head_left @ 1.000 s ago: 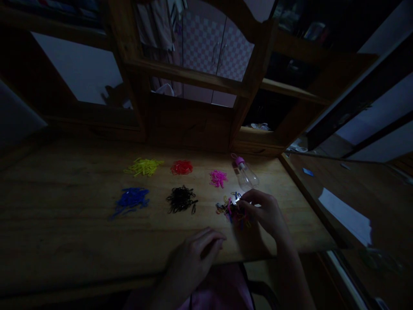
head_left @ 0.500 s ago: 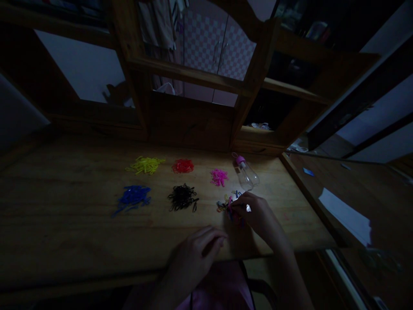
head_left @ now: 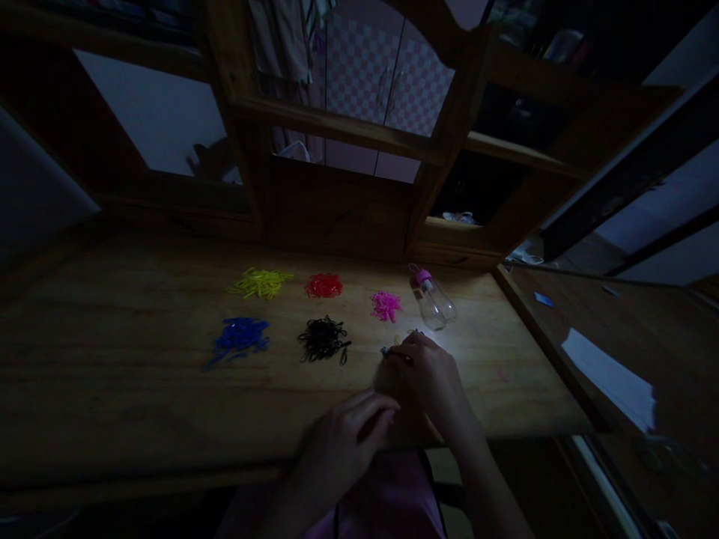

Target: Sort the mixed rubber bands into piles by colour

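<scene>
My right hand (head_left: 430, 370) is at a small pile of mixed-colour rubber bands (head_left: 397, 340), its fingertips pinched together on the desk top. The hand covers most of that pile, and what the fingertips hold is hidden. Closer to the desk's front edge, my left hand (head_left: 359, 427) is curled, thumb and fingers together; the room is too dark to see what is between them. Sorted rubber bands lie beyond and to the left: blue ones (head_left: 240, 337), black ones (head_left: 324, 339), yellow ones (head_left: 261, 283), red ones (head_left: 323, 285) and pink ones (head_left: 385, 305).
A clear bottle with a pink cap (head_left: 437, 305) lies just beyond my right hand. Wooden shelving (head_left: 337, 202) rises along the back of the desk (head_left: 140, 397). To the right, a white paper sheet (head_left: 610, 378) rests on another surface.
My right hand has shifted slightly left and now covers more of the mixed pile. The left hand stays nearly still. The whole view has moved a little.
</scene>
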Motion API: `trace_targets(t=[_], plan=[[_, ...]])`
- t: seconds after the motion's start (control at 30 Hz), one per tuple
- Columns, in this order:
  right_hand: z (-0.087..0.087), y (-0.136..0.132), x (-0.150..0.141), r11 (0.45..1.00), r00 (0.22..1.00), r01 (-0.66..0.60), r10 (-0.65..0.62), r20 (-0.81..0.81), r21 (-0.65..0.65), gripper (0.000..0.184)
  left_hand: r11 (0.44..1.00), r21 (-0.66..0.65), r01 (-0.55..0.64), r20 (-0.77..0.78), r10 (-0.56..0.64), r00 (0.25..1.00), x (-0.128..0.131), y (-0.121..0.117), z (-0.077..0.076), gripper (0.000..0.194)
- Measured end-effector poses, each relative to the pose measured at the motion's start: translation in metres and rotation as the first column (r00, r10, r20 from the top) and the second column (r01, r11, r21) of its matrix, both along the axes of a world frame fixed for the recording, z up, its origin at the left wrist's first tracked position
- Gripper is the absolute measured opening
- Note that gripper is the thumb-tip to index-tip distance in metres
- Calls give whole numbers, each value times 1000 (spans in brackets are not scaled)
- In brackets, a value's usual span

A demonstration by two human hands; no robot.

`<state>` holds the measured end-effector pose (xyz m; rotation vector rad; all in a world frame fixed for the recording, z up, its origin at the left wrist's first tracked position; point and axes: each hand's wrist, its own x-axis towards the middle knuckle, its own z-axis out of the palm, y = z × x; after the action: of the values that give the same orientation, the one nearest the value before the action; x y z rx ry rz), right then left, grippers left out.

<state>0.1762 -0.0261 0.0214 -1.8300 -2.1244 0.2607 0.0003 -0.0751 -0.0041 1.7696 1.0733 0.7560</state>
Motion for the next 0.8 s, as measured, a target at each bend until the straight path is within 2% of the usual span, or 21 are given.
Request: trace_targets(t=[0.17, 0.3, 0.53, 0.7, 0.73, 0.8], plan=[[-3, -2, -3, 997, 997, 67, -65, -35, 48, 15, 1000, 4, 4, 9, -4, 1000, 0, 1, 2, 24], [-4, -1, 3, 996, 976, 80, -73, -204, 27, 8, 1000, 3, -3, 4, 3, 1000, 0, 0, 4, 25], [1, 0, 27, 994, 812, 90, -112, -572, -67, 18, 1000, 19, 6, 3, -6, 1000, -1, -1, 7, 26], [8, -1, 34, 982, 633, 72, -180, -753, -174, 24, 1000, 14, -4, 11, 4, 1000, 0, -1, 4, 23], [10, -2, 34, 981, 621, 72, -186, -761, -181, 24, 1000, 16, -3, 13, 3, 1000, 0, -1, 4, 23], [14, -6, 34, 983, 665, 74, -176, -726, -170, 22, 1000, 20, 0, 18, -1, 1000, 0, -1, 3, 23]])
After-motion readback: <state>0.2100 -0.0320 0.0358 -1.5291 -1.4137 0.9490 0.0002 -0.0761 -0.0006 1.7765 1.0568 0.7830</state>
